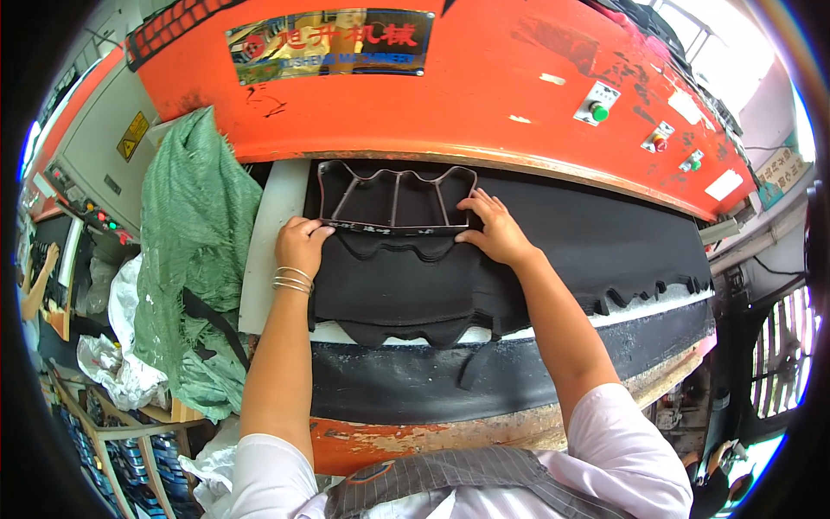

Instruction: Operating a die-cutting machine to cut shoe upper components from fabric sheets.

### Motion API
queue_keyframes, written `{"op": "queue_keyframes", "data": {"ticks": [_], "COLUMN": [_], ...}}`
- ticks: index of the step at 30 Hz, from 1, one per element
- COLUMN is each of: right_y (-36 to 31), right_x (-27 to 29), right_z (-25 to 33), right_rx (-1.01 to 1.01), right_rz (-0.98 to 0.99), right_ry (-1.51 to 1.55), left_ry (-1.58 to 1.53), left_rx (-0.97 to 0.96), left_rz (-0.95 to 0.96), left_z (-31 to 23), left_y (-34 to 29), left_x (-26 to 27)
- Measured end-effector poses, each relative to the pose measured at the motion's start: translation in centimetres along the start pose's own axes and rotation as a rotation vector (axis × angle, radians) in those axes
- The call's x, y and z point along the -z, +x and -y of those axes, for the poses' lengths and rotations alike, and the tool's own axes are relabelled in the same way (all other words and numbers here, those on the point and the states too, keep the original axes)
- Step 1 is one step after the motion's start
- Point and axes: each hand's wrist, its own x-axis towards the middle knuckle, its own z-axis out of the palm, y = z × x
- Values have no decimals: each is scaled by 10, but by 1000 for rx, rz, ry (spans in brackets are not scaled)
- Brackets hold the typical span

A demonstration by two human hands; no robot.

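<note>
A metal cutting die point(399, 230) with a wavy far edge and several inner bars lies on black sheet material point(393, 281). My left hand point(300, 248), with bangles at the wrist, grips the die's near left corner, thumb along its front wall. At the near right corner my right hand point(497, 229) holds the die, with the thumb at the front and fingers bent over the side. Just in front of the die, a wavy cut edge shows in the material. Layered black sheets stretch to the right, their near edges scalloped.
A large orange press point(484, 95) spans the far side, with a green button point(598, 111) and a red button point(660, 144). Green woven sacking point(186, 242) hangs at the left. A black-covered ledge point(406, 376) runs along the near side. Another person's arm point(36, 290) shows far left.
</note>
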Motion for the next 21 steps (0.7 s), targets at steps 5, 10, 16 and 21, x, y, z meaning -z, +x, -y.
{"op": "queue_keyframes", "data": {"ticks": [5,10,16,21], "right_y": [-4,-5,-3,-39], "right_x": [0,2,11,66], "right_z": [-6,-6,-9,-6], "right_rx": [14,43,52,-38], "right_rz": [-49,-92,-69,-120], "right_ry": [10,-11,-41,120], "left_ry": [-25,43,166,221], "left_rx": [3,1,-37,-135], "left_rz": [-6,21,38,9], "left_z": [-12,-18,-22,-51], "left_y": [3,6,9,32], "left_x": [-2,-2,0,26]}}
